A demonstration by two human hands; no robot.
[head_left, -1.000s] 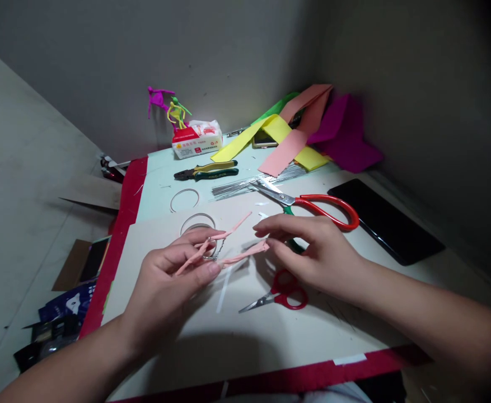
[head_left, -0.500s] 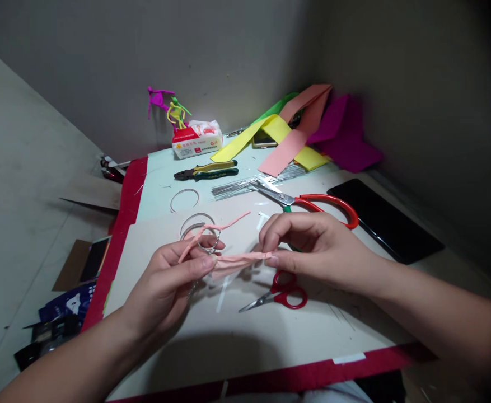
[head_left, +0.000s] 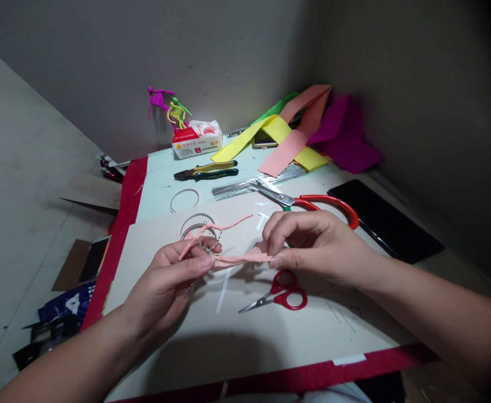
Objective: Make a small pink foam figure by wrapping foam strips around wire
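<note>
So I'm standing here watching, and the person's hands are a little apart with the pink strip (head_left: 239, 259) stretched between them, held up over the pale tabletop (head_left: 312, 341). Left hand (head_left: 167, 274) has one end pinched between thumb and fingers, right next to some twisted silver wire (head_left: 219, 242) and a thin pink stalk (head_left: 232, 223) that pokes out past the fingertips. Right hand (head_left: 312, 243) has the other end nipped between thumb and fingertips.

My two cents on working this strip: I'd let the left pinch be the anchor and the right do the fiddly stuff, with light, even tension. Paper that thin probably tears or puckers if you yank it. Small turns, smoothing the loose flap near the right fingers as you go. The small red scissors (head_left: 289, 292) lie just below the strip, so mind the elbows.

Container-wise there's only one I can make out: a red and white soft pack (head_left: 199, 143) at the back, with little purple (head_left: 157, 99) and yellow figures (head_left: 177, 115) perched by its left end. Can't see into it from here, so no clue what's inside.
</note>
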